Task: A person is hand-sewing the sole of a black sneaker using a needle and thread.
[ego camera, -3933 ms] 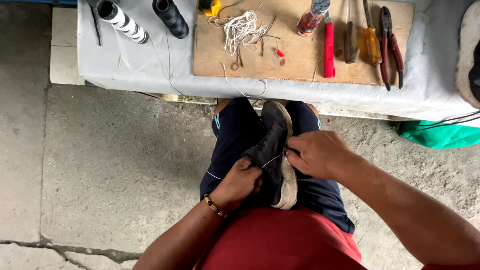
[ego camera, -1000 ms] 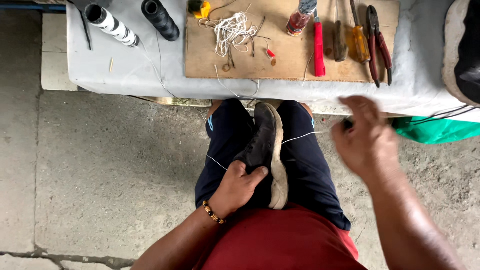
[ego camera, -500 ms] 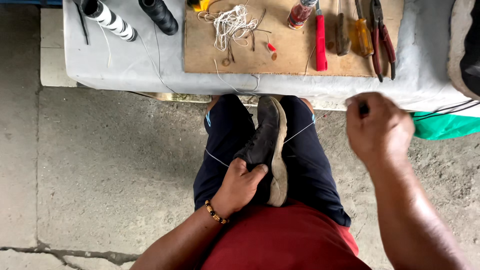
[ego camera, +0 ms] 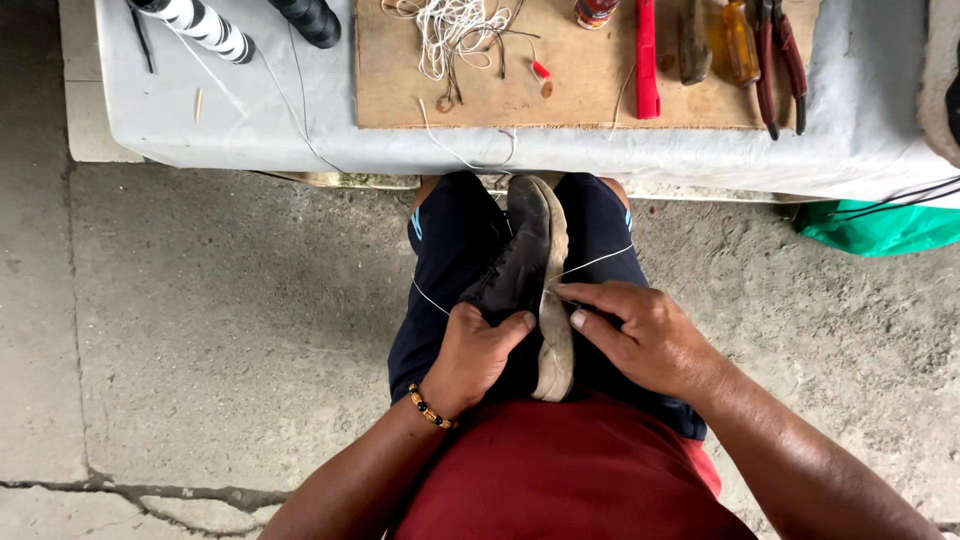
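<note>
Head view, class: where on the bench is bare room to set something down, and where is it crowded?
Free: the grey cover between the striped spool and the wooden board, crossed only by thin threads; the board's bare middle below the red tool. Crowded: the board's top edge, with tangled string and pliers.

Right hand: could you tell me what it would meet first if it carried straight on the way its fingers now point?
The right hand points left, fingertips already at the pale sole edge of the black shoe clamped between the knees. Going on, it would press into that sole first, then probably the left hand beyond.
</note>
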